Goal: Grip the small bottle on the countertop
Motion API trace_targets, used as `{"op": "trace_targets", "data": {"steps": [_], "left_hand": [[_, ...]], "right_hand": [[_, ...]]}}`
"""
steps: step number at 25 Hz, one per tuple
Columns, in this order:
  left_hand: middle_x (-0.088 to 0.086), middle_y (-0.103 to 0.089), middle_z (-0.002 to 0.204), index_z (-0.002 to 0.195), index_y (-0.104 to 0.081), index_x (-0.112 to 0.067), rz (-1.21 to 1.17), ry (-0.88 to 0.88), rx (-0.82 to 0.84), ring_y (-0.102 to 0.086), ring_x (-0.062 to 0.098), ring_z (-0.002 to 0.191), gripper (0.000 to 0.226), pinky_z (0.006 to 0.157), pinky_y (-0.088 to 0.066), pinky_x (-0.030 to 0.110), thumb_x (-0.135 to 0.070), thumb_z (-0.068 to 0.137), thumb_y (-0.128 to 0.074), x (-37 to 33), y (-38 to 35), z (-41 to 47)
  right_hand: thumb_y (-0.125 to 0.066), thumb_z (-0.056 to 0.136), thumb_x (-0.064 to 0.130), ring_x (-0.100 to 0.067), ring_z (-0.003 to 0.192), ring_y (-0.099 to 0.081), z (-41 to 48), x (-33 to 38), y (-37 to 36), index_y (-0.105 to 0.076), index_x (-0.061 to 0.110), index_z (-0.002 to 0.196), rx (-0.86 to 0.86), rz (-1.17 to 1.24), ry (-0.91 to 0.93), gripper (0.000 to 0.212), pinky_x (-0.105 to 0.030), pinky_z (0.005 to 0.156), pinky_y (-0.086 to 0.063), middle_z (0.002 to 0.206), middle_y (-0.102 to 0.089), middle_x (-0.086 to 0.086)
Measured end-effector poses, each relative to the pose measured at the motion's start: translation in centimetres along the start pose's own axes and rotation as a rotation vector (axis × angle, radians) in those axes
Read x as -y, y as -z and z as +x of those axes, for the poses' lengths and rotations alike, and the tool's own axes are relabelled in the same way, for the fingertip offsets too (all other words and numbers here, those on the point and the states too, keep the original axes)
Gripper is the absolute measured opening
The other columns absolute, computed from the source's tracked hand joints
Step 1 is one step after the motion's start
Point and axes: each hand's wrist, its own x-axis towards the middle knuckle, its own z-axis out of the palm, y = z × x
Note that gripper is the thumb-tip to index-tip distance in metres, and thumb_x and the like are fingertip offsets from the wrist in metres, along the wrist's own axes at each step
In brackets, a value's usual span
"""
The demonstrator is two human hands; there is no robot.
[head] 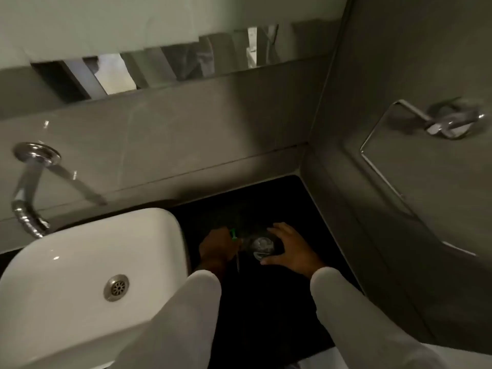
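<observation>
Screwdriver [234, 234], round fitting [262, 246] beside white basin [80, 249]

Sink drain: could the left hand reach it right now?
Probably yes: the left hand, gripping a green screwdriver, sits just beside the white basin, and nothing covers the drain.

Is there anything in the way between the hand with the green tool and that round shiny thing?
Nothing visible is. The left hand holds the green tool right beside the round shiny thing on the black counter. The right hand holds that thing from the other side. It is dim, so small bits could hide.
</observation>
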Motion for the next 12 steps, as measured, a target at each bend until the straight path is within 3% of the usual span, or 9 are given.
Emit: {"op": "trace_targets", "data": {"steps": [5,7,9,12], "left_hand": [[0.015,-0.070,0.114,0.111,-0.069,-0.012,-0.064,0.159,0.023,-0.068,0.037,0.101,0.042,0.073,-0.049,0.036,-0.046,0.087,-0.065,0.0,-2.6,2.2],[0.015,-0.071,0.111,0.108,-0.071,-0.011,-0.097,0.168,0.011,-0.069,0.037,0.098,0.043,0.070,-0.051,0.036,-0.048,0.085,-0.068,0.2,-2.9,2.5],[0.016,-0.071,0.110,0.108,-0.072,-0.009,-0.149,0.187,0.027,-0.069,0.037,0.098,0.049,0.070,-0.050,0.035,-0.050,0.081,-0.072,0.4,-2.5,2.3],[0.014,-0.073,0.109,0.107,-0.073,-0.013,-0.302,0.221,-0.059,-0.069,0.035,0.100,0.045,0.076,-0.051,0.033,-0.045,0.076,-0.077,-0.3,-0.1,1.6]], "right_hand": [[-0.089,0.077,0.027,-0.027,0.150,-0.040,1.7,-0.9,-1.9,-0.069,0.011,0.128,-0.167,0.159,0.041,0.057,-0.047,0.125,-0.034,0.158,-0.044,-0.005],[-0.089,0.077,0.026,-0.027,0.150,-0.040,1.8,-0.7,-1.6,-0.073,0.009,0.121,-0.176,0.188,0.036,0.049,-0.047,0.124,-0.035,0.156,-0.047,-0.005],[-0.090,0.076,0.027,-0.027,0.157,-0.027,2.1,-0.4,-1.0,-0.075,0.009,0.117,-0.161,0.173,0.032,0.047,-0.048,0.128,-0.028,0.161,-0.042,-0.004],[-0.091,0.073,0.035,-0.027,0.163,0.005,2.7,-0.2,-0.2,-0.079,0.012,0.105,-0.186,0.097,0.027,0.041,-0.048,0.131,-0.018,0.173,-0.018,0.003]]}}
